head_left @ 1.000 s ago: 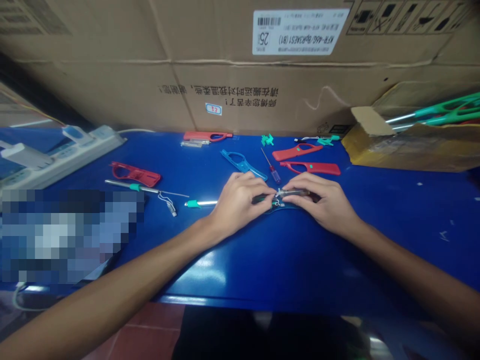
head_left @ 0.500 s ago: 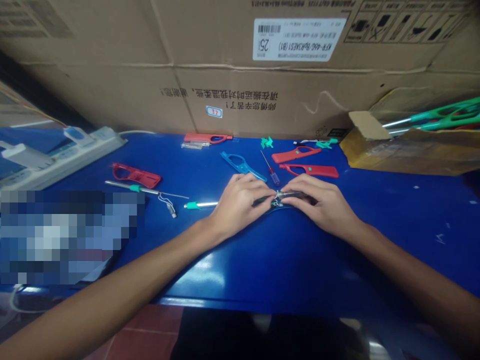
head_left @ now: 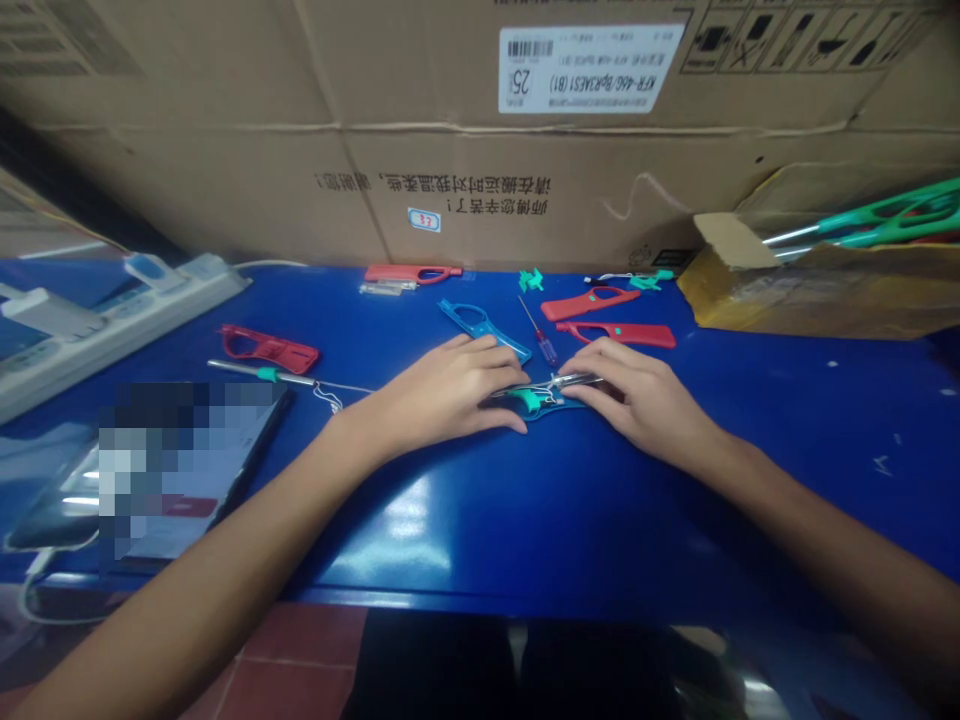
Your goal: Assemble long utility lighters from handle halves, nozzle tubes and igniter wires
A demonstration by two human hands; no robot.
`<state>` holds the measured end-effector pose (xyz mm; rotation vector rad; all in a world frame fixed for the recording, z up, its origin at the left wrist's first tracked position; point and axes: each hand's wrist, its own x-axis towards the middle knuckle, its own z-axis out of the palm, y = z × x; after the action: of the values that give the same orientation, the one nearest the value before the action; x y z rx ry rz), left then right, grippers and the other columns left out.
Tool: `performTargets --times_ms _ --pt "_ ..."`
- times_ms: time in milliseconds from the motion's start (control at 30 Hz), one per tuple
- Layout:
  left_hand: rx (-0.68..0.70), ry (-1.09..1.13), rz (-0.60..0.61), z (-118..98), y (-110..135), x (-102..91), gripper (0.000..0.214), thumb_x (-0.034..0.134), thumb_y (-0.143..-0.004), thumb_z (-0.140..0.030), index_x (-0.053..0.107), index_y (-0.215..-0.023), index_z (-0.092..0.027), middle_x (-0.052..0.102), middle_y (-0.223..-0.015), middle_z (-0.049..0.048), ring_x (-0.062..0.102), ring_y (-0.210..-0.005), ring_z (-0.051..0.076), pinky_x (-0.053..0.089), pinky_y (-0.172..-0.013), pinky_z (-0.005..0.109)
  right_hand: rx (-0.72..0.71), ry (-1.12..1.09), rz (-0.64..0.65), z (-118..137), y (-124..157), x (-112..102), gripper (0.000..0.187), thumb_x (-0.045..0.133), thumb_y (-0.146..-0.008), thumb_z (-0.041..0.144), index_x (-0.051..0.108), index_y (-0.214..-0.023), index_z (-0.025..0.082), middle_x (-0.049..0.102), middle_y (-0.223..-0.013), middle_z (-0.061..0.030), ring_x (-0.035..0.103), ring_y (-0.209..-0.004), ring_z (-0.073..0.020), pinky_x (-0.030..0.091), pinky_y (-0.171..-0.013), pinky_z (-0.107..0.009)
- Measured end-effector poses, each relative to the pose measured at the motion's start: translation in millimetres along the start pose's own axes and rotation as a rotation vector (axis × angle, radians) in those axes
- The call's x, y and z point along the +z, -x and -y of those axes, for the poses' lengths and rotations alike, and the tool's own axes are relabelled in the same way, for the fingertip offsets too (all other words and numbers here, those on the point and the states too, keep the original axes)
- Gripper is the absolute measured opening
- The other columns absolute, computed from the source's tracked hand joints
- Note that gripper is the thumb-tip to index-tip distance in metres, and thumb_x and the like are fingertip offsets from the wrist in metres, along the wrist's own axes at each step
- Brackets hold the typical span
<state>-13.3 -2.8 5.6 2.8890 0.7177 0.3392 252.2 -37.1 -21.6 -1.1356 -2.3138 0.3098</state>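
Note:
An opened long-nosed lighter lies across the middle of the blue table. Its blue half shell (head_left: 564,408) shows beneath a green trigger (head_left: 529,400) and thin white wires. My left hand (head_left: 457,395) closes over its left part, thumb below and fingers above, hiding most of the metal tube. From the right, my right hand (head_left: 637,395) pinches a slim shiny part (head_left: 574,380) of the lighter between thumb and fingers. Just beyond the hands are a screwdriver (head_left: 546,347) with a purple handle and another blue shell half (head_left: 484,328).
Red lighter shells (head_left: 270,350) lie left and behind. A metal tube with wires (head_left: 281,374) rests by my left forearm, near a phone (head_left: 217,500). A power strip (head_left: 172,300) stands left, a carton of green lighters (head_left: 810,300) right, and a large cardboard box (head_left: 450,150) behind.
My left hand has slid over the lighter's left part, and its thumb has moved away from the fingertips. The green trigger now shows between the hands. My right hand keeps its pinch.

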Motion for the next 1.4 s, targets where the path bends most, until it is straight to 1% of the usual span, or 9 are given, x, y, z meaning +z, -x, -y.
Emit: performTargets --times_ms 167,267,467,700,800,900,1067,1267,1400 --pt "-0.016 0.001 -0.026 -0.4 -1.6 5.2 0.041 0.064 -0.094 -0.054 0.072 -0.115 -0.020 0.071 -0.111 0.0054 0.064 -0.102 0.021 0.043 -0.088 0.034 0.003 0.009 0.026 0.1 0.4 -0.9 0.019 0.053 -0.102 0.028 0.067 -0.113 0.021 0.067 -0.112 -0.0101 0.068 -0.097 -0.0246 0.055 -0.088 -0.043" --pt "-0.025 0.007 -0.030 0.0 -1.8 6.9 0.038 0.066 -0.093 -0.053 0.072 -0.113 -0.021 0.072 -0.111 0.0049 0.065 -0.102 0.021 0.042 -0.088 0.034 -0.009 -0.006 0.042 -0.2 0.2 -2.3 0.020 0.053 -0.102 0.028 0.068 -0.113 0.020 0.067 -0.110 -0.0107 0.068 -0.096 -0.0249 0.056 -0.088 -0.043" --pt "-0.058 0.009 -0.063 -1.5 -2.6 9.7 0.031 0.073 -0.088 -0.049 0.075 -0.104 -0.023 0.074 -0.107 0.0025 0.067 -0.102 0.021 0.041 -0.092 0.036 -0.014 -0.051 0.066 -1.0 -0.9 -6.7 0.020 0.051 -0.102 0.027 0.068 -0.111 0.020 0.067 -0.108 -0.0106 0.068 -0.095 -0.0240 0.056 -0.086 -0.042" --pt "-0.123 0.064 -0.053 -2.2 -2.6 12.2 0.033 0.074 -0.088 -0.047 0.073 -0.111 -0.023 0.072 -0.114 0.0039 0.067 -0.105 0.022 0.042 -0.088 0.034 -0.042 -0.027 0.110 -6.4 -0.6 -9.8 0.023 0.050 -0.103 0.030 0.068 -0.114 0.022 0.066 -0.106 -0.0097 0.066 -0.095 -0.0231 0.055 -0.085 -0.040" --pt "-0.114 0.055 -0.056 -2.6 -2.7 12.8 0.033 0.074 -0.089 -0.046 0.073 -0.112 -0.023 0.072 -0.112 0.0035 0.068 -0.103 0.021 0.042 -0.087 0.034 -0.055 -0.030 0.113 -8.1 0.0 -11.0 0.023 0.049 -0.104 0.031 0.068 -0.114 0.023 0.066 -0.107 -0.0096 0.066 -0.096 -0.0232 0.054 -0.085 -0.039" --pt "-0.090 0.027 -0.068 -2.9 -3.3 13.0 0.034 0.075 -0.088 -0.046 0.072 -0.111 -0.022 0.073 -0.112 0.0028 0.069 -0.103 0.021 0.040 -0.090 0.035 -0.063 -0.021 0.108 -8.4 0.5 -12.3 0.024 0.048 -0.104 0.031 0.068 -0.114 0.023 0.066 -0.108 -0.0097 0.066 -0.097 -0.0231 0.054 -0.086 -0.037" --pt "-0.080 -0.019 -0.083 -2.6 -4.1 12.6 0.032 0.076 -0.087 -0.047 0.072 -0.108 -0.022 0.075 -0.109 0.0017 0.069 -0.102 0.020 0.038 -0.093 0.035 -0.070 -0.010 0.113 -7.1 0.9 -13.7 0.024 0.049 -0.104 0.031 0.068 -0.115 0.023 0.065 -0.110 -0.0100 0.066 -0.097 -0.0235 0.054 -0.085 -0.039" --pt "-0.075 -0.017 -0.099 -2.6 -4.2 14.0 0.031 0.076 -0.086 -0.047 0.072 -0.105 -0.022 0.076 -0.108 0.0008 0.069 -0.100 0.020 0.037 -0.091 0.033 -0.111 0.019 0.122 -6.6 1.0 -15.5 0.025 0.047 -0.104 0.028 0.067 -0.116 0.019 0.064 -0.109 -0.0114 0.066 -0.096 -0.0226 0.055 -0.084 -0.038" --pt "-0.075 -0.009 -0.101 -3.4 -4.5 14.1 0.031 0.075 -0.087 -0.047 0.072 -0.106 -0.022 0.075 -0.108 0.0004 0.069 -0.100 0.019 0.037 -0.091 0.034 -0.119 0.027 0.126 -6.7 2.1 -16.7 0.025 0.047 -0.104 0.028 0.068 -0.114 0.019 0.065 -0.107 -0.0106 0.066 -0.094 -0.0221 0.054 -0.083 -0.037"
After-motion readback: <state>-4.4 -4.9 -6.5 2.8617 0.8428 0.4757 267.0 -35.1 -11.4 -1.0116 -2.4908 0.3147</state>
